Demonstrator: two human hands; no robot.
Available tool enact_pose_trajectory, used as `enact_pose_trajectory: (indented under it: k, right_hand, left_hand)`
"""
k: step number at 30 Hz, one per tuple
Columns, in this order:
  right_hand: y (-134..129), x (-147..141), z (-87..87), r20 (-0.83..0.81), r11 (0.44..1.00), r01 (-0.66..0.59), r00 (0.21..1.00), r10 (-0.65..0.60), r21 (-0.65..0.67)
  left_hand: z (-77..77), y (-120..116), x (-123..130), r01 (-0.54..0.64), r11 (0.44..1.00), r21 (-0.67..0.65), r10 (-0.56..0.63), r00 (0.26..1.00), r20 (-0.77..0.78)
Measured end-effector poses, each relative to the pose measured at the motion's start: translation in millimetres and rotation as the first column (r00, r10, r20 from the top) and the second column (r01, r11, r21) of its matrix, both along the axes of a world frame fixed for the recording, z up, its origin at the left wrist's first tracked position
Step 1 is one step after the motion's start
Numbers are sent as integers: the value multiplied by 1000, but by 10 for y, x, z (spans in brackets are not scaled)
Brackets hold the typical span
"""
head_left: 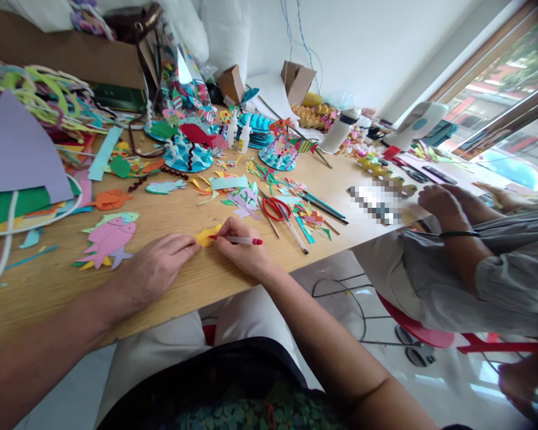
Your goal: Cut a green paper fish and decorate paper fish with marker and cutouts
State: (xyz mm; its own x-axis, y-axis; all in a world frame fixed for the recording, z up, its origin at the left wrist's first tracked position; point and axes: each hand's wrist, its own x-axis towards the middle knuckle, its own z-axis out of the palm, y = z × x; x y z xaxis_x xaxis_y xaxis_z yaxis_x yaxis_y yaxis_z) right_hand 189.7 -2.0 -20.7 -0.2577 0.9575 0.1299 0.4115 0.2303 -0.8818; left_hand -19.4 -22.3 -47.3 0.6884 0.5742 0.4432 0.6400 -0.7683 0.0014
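Note:
My right hand [242, 248] grips a red pen [242, 240] with a pale barrel and a red end. Its tip rests on a small yellow speckled paper cutout [204, 237] lying on the table. From the other side my left hand [164, 263] holds the cutout down, fingertips together at its left edge. Part of the cutout is hidden behind my hands. Left of them lies a stack of fish-shaped paper cutouts [112, 236], mostly pink. Red-handled scissors [275, 208] and another pen [295, 230] lie to the right of my right hand.
Paper scraps [242, 197] spread across the wooden table [170, 310]. Behind stand glue bottles [244, 136] and blue decorated fish pieces [188, 154]. At left, a white cord [9, 239] crosses purple paper [22, 149]. Another person's hands [443, 203] are at the table's right.

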Motion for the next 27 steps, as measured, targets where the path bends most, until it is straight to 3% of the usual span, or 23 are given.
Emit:
enact_pose_trajectory:
  k: [10,18,27]
  right_hand:
    - [60,10,14,-231,997,-21,973,3,-75]
    - [110,-60,-58,-92,999,39,995,-41,-20]
    - [61,-42,-21,-82,1000,-1,997,0,-19]
  left_hand:
    - [-17,-2,-10,-15,999,-38,15,1000,5]
    - [21,3,-2,-3,995,-102,6,1000,29]
    - [29,-2,13,-16,996,-89,18,1000,21]
